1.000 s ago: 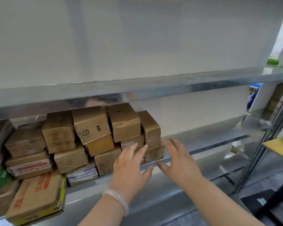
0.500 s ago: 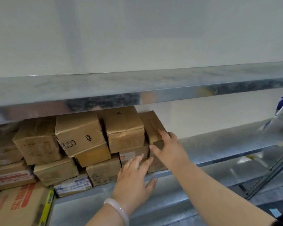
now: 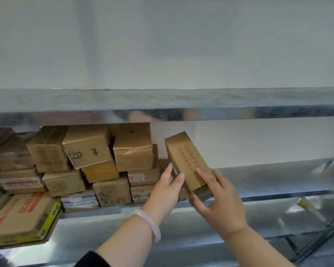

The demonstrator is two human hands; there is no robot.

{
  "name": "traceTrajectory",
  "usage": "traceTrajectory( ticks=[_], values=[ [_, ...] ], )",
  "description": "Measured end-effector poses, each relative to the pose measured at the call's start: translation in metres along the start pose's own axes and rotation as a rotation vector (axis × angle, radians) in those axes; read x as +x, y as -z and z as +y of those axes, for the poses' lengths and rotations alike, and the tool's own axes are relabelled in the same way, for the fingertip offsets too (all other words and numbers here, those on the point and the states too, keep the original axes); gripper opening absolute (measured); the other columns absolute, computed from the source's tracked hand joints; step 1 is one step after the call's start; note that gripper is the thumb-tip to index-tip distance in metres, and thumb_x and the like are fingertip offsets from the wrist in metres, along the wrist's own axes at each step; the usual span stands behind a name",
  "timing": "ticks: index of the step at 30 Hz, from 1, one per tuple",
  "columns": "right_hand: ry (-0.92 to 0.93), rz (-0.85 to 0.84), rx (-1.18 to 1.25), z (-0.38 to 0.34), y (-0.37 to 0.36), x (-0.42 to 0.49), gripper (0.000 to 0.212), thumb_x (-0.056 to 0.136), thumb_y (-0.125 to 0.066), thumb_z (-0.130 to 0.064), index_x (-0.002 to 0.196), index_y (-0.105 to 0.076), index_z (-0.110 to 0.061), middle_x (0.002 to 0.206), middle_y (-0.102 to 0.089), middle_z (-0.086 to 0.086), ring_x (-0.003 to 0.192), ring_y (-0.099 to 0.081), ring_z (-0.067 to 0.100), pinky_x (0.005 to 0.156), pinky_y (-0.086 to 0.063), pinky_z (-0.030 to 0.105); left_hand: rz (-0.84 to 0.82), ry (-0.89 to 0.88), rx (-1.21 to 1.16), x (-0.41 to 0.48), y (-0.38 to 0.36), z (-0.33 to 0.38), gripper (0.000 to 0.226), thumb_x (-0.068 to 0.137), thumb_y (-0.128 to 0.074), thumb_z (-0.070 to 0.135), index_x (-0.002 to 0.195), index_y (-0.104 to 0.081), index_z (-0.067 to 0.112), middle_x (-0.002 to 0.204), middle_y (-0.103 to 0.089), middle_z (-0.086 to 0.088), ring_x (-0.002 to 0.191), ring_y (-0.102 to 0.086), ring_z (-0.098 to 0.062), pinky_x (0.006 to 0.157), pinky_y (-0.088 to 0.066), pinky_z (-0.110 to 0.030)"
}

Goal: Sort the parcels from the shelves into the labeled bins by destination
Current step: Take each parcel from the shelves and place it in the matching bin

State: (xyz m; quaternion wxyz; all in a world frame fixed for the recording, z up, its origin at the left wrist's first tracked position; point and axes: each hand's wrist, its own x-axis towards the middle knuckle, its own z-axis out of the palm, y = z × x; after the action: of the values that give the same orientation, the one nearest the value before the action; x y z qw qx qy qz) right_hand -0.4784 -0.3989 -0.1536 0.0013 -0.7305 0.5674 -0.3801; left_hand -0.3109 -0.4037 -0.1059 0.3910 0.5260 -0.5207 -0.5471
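- Parcel (image 3: pixel 189 160) is tilted, off the pile, just above the shelf (image 3: pixel 268 180).
- Right hand (image 3: pixel 219 203) grips its near end; left hand (image 3: pixel 167 187) pinches its left edge.
- Many stacked parcels (image 3: pixel 104 160) wait unsorted; bins out of view, so the task looks early.

Middle shelf (image 3: pixel 274 180): bare metal from the frame centre to the right edge, open for reaching. Stacked parcels (image 3: pixel 85 162) fill its left half, rising to the upper shelf lip (image 3: pixel 162 112) as seen from here. A tilted box (image 3: pixel 187 160) occupies the centre, just right of the stack.
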Motion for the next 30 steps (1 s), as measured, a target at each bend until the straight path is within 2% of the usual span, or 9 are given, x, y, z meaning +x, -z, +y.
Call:
traceTrajectory(
  ticks=[2,6,10,14,17,21,24,27,30],
  values=[
    [0.126,0.057,-0.018,0.006,0.012,-0.013,0.065,0.074,-0.069,-0.047,0.136,-0.053,-0.031,0.135,-0.054,0.002,0.115,-0.055,0.024,0.092,-0.052,0.037,0.026,0.025,-0.211,-0.002,-0.022,-0.001,0.024,0.093,-0.06,0.045,0.115,-0.049,0.047,0.112,-0.067,0.015,0.109,-0.061,-0.008,0.104,-0.046,-0.042],
    [0.276,0.085,-0.02,0.016,0.032,-0.037,0.073,0.074,-0.069,-0.039,0.141,-0.043,-0.027,0.142,-0.05,0.001,0.127,-0.047,0.029,0.106,-0.042,0.043,0.105,0.02,-0.39,-0.014,-0.057,-0.009,0.1,0.053,-0.086,0.064,0.138,-0.042,0.036,0.127,-0.064,0.002,0.111,-0.066,-0.023,0.09,-0.057,-0.047],
    [0.426,0.032,0.19,0.021,0.05,-0.056,0.07,0.075,-0.067,-0.022,0.14,-0.041,-0.019,0.142,-0.049,-0.006,0.131,-0.045,0.021,0.109,-0.039,0.039,0.202,0.004,-0.433,-0.033,-0.068,-0.017,0.126,0.037,-0.094,0.059,0.143,-0.026,0.052,0.137,-0.054,0.006,0.12,-0.06,-0.022,0.101,-0.05,-0.048],
    [0.382,0.051,0.349,0.017,0.057,-0.062,0.059,0.084,-0.059,-0.027,0.14,-0.041,-0.021,0.137,-0.05,-0.005,0.126,-0.048,0.011,0.109,-0.035,0.025,0.302,-0.003,-0.495,-0.057,-0.064,-0.026,0.107,0.058,-0.089,0.036,0.144,-0.027,0.05,0.132,-0.059,0.003,0.115,-0.063,-0.023,0.1,-0.05,-0.049],
    [-0.038,0.069,0.555,0.011,0.057,-0.052,0.056,0.09,-0.06,-0.036,0.141,-0.039,-0.028,0.139,-0.04,-0.014,0.131,-0.041,0.006,0.109,-0.039,0.035,0.347,-0.019,-0.59,-0.08,-0.051,-0.032,0.08,0.081,-0.074,0.014,0.142,-0.032,0.045,0.127,-0.064,0.001,0.106,-0.068,-0.022,0.088,-0.057,-0.046],
    [-0.47,-0.413,0.991,-0.015,0.061,-0.029,0.063,0.091,-0.066,-0.033,0.146,-0.035,-0.035,0.139,-0.049,-0.015,0.125,-0.05,0.006,0.108,-0.04,0.034,0.365,-0.045,-0.645,-0.111,-0.032,-0.039,0.072,0.081,-0.07,0.013,0.142,-0.041,0.039,0.115,-0.072,0.0,0.1,-0.071,-0.022,0.08,-0.058,-0.044],
    [-0.408,-0.606,1.09,-0.045,0.054,-0.028,0.049,0.091,-0.066,-0.03,0.136,-0.049,-0.037,0.12,-0.066,-0.016,0.108,-0.065,0.009,0.097,-0.051,0.036,0.4,-0.059,-0.662,-0.131,-0.012,-0.044,0.07,0.083,-0.066,0.014,0.143,-0.041,0.04,0.12,-0.071,0.0,0.109,-0.067,-0.025,0.089,-0.056,-0.05],
    [-0.241,-0.602,1.042,-0.077,0.04,-0.034,0.047,0.094,-0.063,-0.024,0.128,-0.047,-0.051,0.118,-0.062,-0.022,0.102,-0.062,-0.003,0.081,-0.053,0.019,0.49,-0.065,-0.534,-0.15,0.015,-0.05,0.059,0.089,-0.067,0.018,0.14,-0.046,0.04,0.121,-0.069,0.007,0.109,-0.067,-0.019,0.084,-0.058,-0.045],
    [0.008,-0.549,0.845,-0.113,0.022,-0.039,0.055,0.093,-0.064,-0.027,0.134,-0.042,-0.055,0.132,-0.048,-0.025,0.117,-0.047,-0.011,0.095,-0.048,0.023,0.573,-0.065,-0.401,-0.171,0.049,-0.058,0.052,0.083,-0.074,0.031,0.13,-0.054,0.042,0.115,-0.071,0.013,0.104,-0.069,-0.012,0.086,-0.057,-0.039]
  ],
)
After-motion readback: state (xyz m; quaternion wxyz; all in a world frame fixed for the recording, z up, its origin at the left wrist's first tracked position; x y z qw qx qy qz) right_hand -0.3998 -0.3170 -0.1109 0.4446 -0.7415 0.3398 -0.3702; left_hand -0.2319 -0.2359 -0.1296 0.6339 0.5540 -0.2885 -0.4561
